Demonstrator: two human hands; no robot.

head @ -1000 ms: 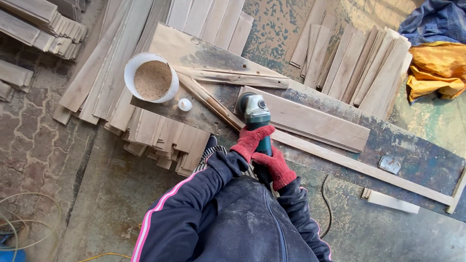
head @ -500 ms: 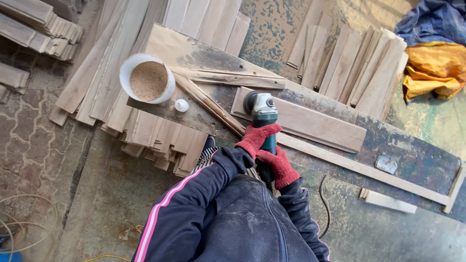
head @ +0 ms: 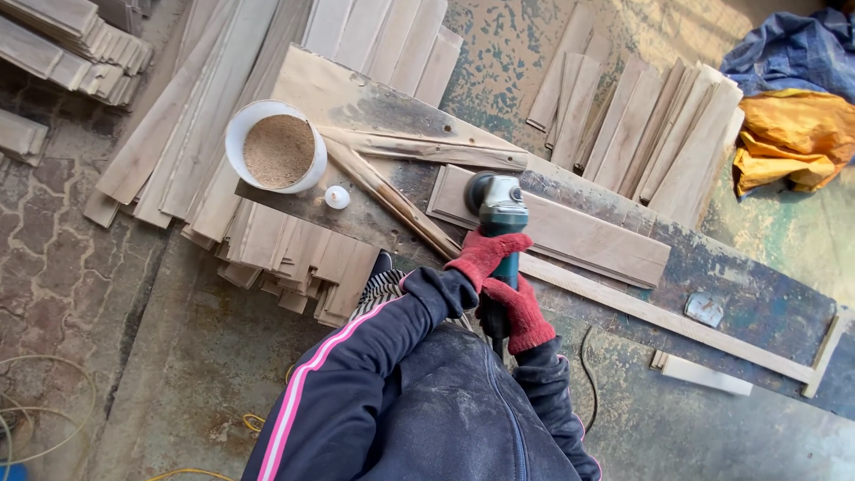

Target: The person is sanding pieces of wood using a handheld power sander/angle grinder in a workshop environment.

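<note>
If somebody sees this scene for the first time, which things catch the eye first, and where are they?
At the centre, the left hand and the right hand, both in red gloves, grip a green angle grinder whose head sits on a wooden plank lying on the worn bench. To the upper left a white bucket of sawdust stands on the bench end. A yellow cloth lies at the far right.

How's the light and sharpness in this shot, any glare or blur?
Head view: daylight, brightest at top right on the yellow cloth; soft shadows, no harsh glare. Grinder and both gloved hands, left hand, right hand, are sharp. Edges bow slightly from the wide lens.
</note>
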